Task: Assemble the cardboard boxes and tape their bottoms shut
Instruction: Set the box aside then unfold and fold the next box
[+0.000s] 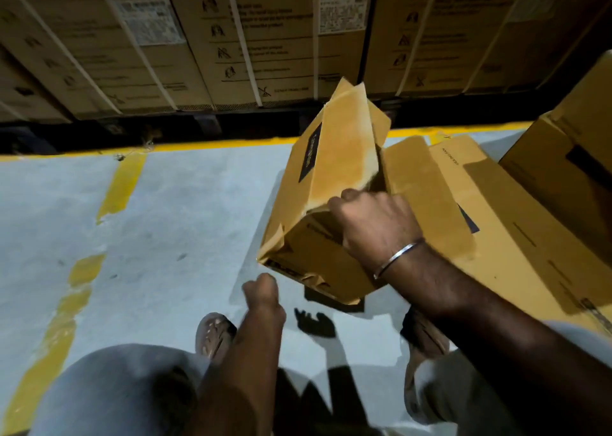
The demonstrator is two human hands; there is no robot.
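Note:
A brown cardboard box point(331, 170) with a dark label hangs tilted above the grey floor, its flaps sticking up and out. My right hand point(371, 223), a metal bangle on its wrist, grips the box's near upper edge with curled fingers. My left hand point(263, 291) is just below the box's lower left corner, fingers curled, blurred, holding nothing that I can see. I cannot tell whether it touches the box. No tape is in view.
Flattened boxes point(480, 210) lie stacked on the floor to the right, with a larger box point(569, 157) behind them. Big strapped cartons point(231, 38) line the far wall. Yellow lines point(122, 183) mark the grey floor. My knees and sandalled feet are below.

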